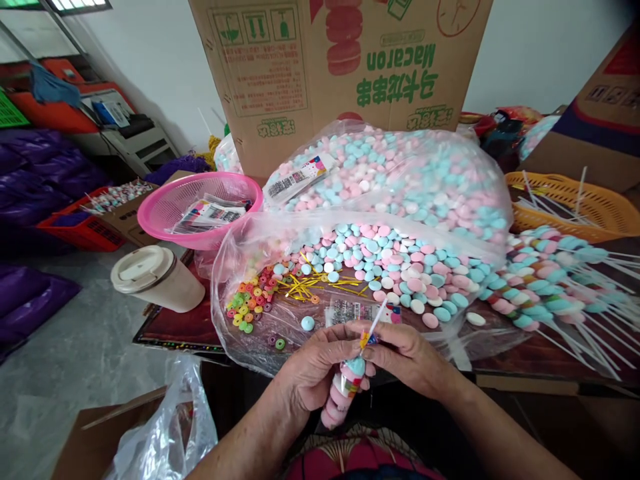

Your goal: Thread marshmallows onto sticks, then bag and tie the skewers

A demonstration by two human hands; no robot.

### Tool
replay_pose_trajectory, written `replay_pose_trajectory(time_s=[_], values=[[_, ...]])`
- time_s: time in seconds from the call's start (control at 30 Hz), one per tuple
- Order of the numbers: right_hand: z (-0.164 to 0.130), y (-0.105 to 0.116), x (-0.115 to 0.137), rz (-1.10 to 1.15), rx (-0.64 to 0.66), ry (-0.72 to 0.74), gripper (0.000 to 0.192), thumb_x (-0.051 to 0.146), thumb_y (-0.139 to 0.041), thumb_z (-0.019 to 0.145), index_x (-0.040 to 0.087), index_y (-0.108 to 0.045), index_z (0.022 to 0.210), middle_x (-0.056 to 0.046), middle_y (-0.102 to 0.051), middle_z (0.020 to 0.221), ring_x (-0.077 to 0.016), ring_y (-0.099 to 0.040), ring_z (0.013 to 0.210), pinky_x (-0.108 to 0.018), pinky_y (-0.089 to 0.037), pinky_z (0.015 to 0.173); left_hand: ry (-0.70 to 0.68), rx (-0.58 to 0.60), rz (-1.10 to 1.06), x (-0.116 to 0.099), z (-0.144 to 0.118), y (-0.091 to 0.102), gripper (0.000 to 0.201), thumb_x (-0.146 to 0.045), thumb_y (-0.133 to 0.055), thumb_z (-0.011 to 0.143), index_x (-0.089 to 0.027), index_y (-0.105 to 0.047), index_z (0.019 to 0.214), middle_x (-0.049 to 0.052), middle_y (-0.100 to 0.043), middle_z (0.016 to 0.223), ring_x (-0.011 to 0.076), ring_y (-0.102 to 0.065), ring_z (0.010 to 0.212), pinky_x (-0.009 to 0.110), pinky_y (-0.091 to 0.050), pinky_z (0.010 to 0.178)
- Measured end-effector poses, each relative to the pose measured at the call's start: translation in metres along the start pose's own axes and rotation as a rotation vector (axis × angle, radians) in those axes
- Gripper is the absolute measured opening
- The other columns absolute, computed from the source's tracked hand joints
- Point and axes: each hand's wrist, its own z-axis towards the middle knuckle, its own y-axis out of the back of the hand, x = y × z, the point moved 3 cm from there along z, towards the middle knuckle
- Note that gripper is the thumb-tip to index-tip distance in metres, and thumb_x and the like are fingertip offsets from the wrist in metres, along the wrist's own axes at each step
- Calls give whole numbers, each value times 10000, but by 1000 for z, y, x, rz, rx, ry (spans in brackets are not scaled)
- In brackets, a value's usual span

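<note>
A marshmallow skewer (341,399) in a clear printed wrapper is tilted in front of my body, its white stick pointing up and away. My left hand (314,368) is closed around its upper part, fingers behind the wrapper. With thumb and fingers, my right hand (411,355) pinches the gathered wrapper neck (369,339) at the stick. Whether a tie sits there, I cannot tell. Just beyond lie a flat printed wrapper (350,312), several gold twist ties (303,287), small ring candies (255,297) and loose pink, blue and white marshmallows (370,253).
A large plastic bag of marshmallows (450,160) fills the table's middle, before a cardboard box (330,80). To the left are a pink basket (155,213) with wrappers and a lidded cup (165,280). Finished-looking skewers (545,280) and a yellow basket (610,207) with sticks lie right.
</note>
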Motion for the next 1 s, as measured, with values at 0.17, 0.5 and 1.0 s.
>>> replay_pose_trajectory(time_s=[0.17, 0.5, 1.0], values=[[0, -18, -16, -107, -353, -179, 330, 363, -491, 852, 200, -463, 567, 41, -494, 482, -92, -436, 451, -204, -368, 427, -157, -295, 70, 1, 1, 4, 536, -404, -739, 616, -229, -415, 1005, -78, -547, 486, 67, -410, 280, 122, -270, 289], [-5, 1, 16, -978, -691, 346, 246, 122, -403, 868, 193, -503, 655, -18, -530, 546, -134, -470, 525, -273, -323, 534, -603, -478, 482, -5, -2, -6, 594, -543, -650, 699, -222, -426, 1146, 26, -631, 885, 128, -606, 677, 259, -481, 661], [-1, -16, 19, 619, -319, -371, 234, 280, -512, 742, 202, -411, 546, 106, -291, 382, -33, -207, 339, -209, -132, 359, -331, 117, 621, -31, -15, -17, 630, -649, -333, 839, -132, -654, 1004, 93, -673, 928, 249, -579, 963, 417, -385, 946]])
